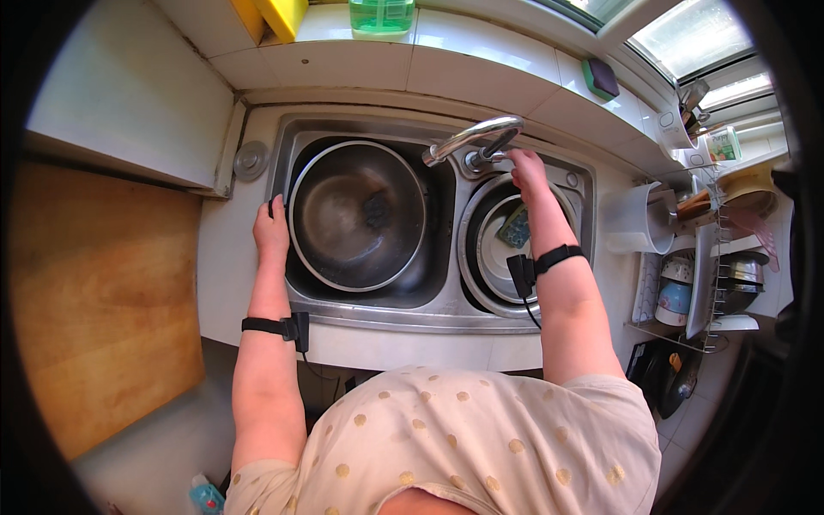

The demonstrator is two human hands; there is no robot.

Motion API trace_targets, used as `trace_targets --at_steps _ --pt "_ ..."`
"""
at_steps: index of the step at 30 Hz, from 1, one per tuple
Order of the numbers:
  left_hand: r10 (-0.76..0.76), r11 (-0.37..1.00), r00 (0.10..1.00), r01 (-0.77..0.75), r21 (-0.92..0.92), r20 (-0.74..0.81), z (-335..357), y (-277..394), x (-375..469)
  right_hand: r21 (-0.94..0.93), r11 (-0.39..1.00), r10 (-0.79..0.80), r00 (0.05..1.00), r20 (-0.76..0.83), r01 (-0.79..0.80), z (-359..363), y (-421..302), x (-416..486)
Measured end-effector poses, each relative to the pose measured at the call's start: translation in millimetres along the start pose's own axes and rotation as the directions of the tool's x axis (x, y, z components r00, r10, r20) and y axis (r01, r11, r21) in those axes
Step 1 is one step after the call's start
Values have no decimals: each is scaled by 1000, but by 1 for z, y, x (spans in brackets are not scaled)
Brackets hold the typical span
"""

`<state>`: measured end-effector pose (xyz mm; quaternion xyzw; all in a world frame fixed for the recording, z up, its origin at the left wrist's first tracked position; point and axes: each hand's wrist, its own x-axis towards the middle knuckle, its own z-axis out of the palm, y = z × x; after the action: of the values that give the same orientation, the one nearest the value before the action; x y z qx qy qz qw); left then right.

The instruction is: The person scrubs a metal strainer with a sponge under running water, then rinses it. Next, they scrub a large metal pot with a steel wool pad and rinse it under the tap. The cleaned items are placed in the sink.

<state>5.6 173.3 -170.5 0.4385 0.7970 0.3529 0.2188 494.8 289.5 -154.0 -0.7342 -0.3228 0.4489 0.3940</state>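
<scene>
My left hand (271,233) is at the left rim of the large dark metal wok (347,251), fingers curled round a small black part that looks like its side handle. The wok sits in the left basin, with a little liquid and a dark patch inside. My right hand (529,170) is closed on the lever of the chrome tap (473,138); the fingertips are partly hidden. The spout points over the divider between the basins, and I cannot tell whether water runs. Below my right forearm, nested metal bowls (473,283) hold a green and dark sponge (515,228).
A drain plug (250,160) lies left of the steel sink (399,322). On the tiled ledge stand a green bottle (382,16) and a second sponge (600,79). To the right are a clear plastic jug (644,219) and a wire dish rack (713,309) with bowls and plates.
</scene>
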Motion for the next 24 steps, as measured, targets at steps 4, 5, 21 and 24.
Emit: trace_targets --at_steps 4,5,21,24 --pt "-19 1000 1000 19 0 8 -1 2 0 -100 967 -251 950 -185 236 8 9 -47" --pt "-16 1000 1000 16 3 4 -1 2 0 1 935 -344 905 -249 356 22 11 -65" --pt "-29 996 999 32 -89 39 -4 4 -5 -273 882 -155 782 603 385 234 77 -105" --pt "-46 987 997 56 -152 68 -6 4 -8 -425 297 -491 519 700 855 239 137 -91"
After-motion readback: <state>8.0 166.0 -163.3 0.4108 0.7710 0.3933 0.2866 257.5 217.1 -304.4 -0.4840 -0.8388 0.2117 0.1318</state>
